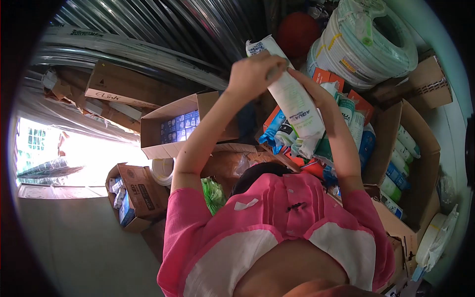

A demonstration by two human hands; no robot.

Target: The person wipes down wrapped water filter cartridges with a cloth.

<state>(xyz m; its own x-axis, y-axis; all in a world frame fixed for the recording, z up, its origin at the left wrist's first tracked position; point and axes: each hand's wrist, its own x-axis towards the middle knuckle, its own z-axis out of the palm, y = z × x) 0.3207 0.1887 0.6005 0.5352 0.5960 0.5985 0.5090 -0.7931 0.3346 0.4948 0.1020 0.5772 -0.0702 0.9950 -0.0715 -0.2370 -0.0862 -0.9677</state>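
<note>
A white, plastic-wrapped cylindrical package (pixel 295 99) with "AQUA" printed on it is held up at a slant in front of my chest; it looks like a water filter cartridge. My left hand (pixel 256 74) is closed over its upper part, fingers bent and pressed together at the edge. Along its right side, my right hand (pixel 319 94) grips it, with the fingers partly hidden behind. Just beyond and below my right hand lie several similar wrapped packages, among them a blue one (pixel 273 131) and a green-and-white one (pixel 356 126).
On the right stands an open carton (pixel 420 143) with wrapped cylinders. White coiled tubing (pixel 341 54) sits at the back right. To the left are a carton (pixel 153 126) of small blue boxes, a long ELink box (pixel 123 85) and a smaller carton (pixel 143 198). Metal lengths (pixel 148 24) lie behind.
</note>
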